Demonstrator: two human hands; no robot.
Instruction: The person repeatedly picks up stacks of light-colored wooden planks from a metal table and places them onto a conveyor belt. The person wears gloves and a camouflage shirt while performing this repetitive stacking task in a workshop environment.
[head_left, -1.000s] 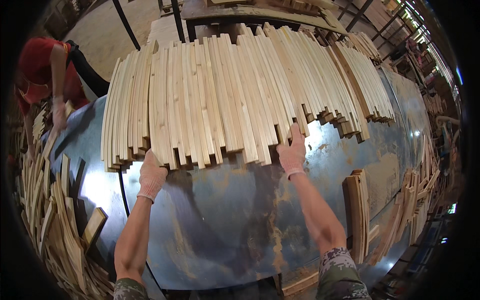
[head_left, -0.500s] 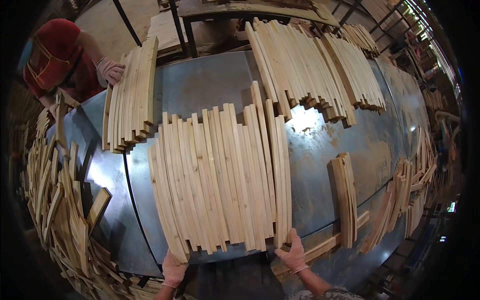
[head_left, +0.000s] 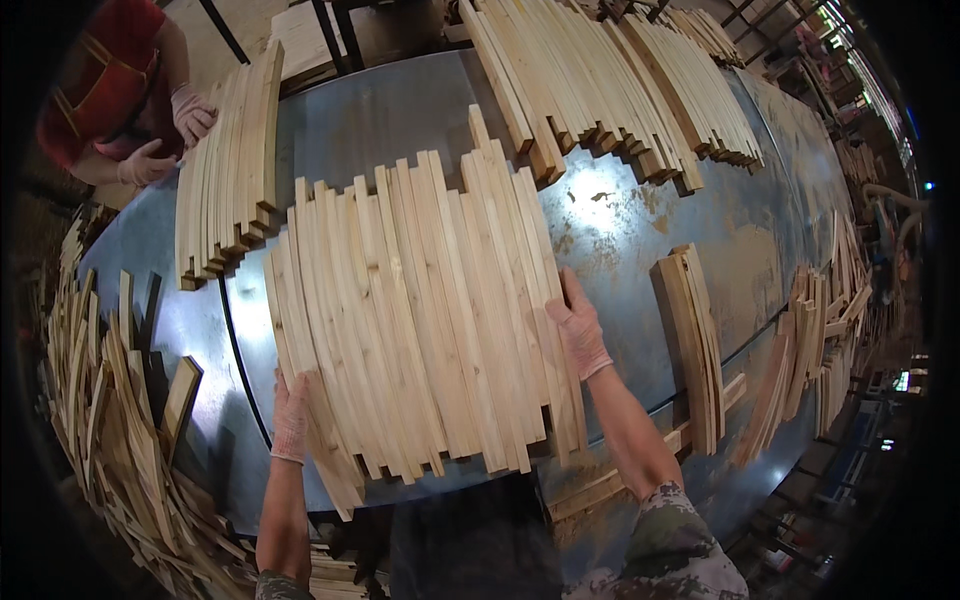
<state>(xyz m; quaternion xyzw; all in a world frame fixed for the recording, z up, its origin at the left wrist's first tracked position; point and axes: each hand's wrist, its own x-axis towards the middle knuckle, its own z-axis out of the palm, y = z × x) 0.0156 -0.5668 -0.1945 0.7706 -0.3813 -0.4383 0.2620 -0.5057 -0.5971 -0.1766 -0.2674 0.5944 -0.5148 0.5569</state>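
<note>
A wide row of pale wooden strips (head_left: 410, 320) lies side by side on the metal-topped table, their ends uneven. My left hand (head_left: 290, 415), in a pinkish work glove, lies along the row's left edge with its fingers stretched out. Against the right edge rests my gloved right hand (head_left: 580, 330). Its fingers reach forward along the outermost strip, and the thumb is apart from them at the strip's edge. Between my two hands the strips sit close together. One strip sticks out beyond the others at the far end.
Across the table, a co-worker's gloved hands (head_left: 190, 115) are beside another strip stack (head_left: 230, 165). More stacks (head_left: 590, 90) lie at the far right. A small bundle (head_left: 692, 345) stands to my right. Loose strips (head_left: 120, 430) heap up on the left; others (head_left: 800, 350) lie far right.
My hands have moved from the near corners forward along the row's sides. The gap between the right-hand strips and the rest has closed. The co-worker's second hand has come up beside their stack.
</note>
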